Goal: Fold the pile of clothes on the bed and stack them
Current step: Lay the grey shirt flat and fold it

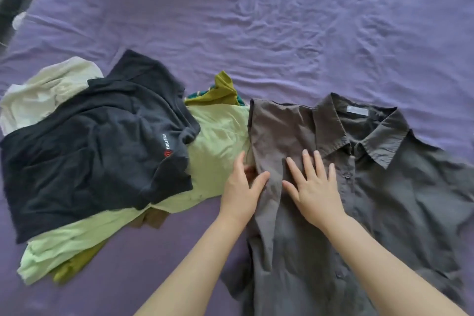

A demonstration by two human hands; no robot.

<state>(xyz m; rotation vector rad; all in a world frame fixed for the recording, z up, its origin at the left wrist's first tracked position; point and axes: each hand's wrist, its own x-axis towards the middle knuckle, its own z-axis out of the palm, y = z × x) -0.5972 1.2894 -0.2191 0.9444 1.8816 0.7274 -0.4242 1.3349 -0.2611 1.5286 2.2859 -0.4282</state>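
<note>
Five or so garments make up the pile [102, 151] at the bed's [256, 20] left (no container in view). Beside it, the left hand [241, 187] pinches the shirt's [384, 200] folded-in edge, likely holding the crease, while the right hand [313, 187] presses flat, fingers spread.

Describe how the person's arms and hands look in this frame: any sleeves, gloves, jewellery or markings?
Both arms are bare from the bottom edge of the frame up to the wrists; no sleeve shows. The left hand and right hand wear no gloves. No ring, watch, bracelet or marking is visible on the parts in view. The nails look short and unpainted. The left hand's fingertips are hidden.
</note>
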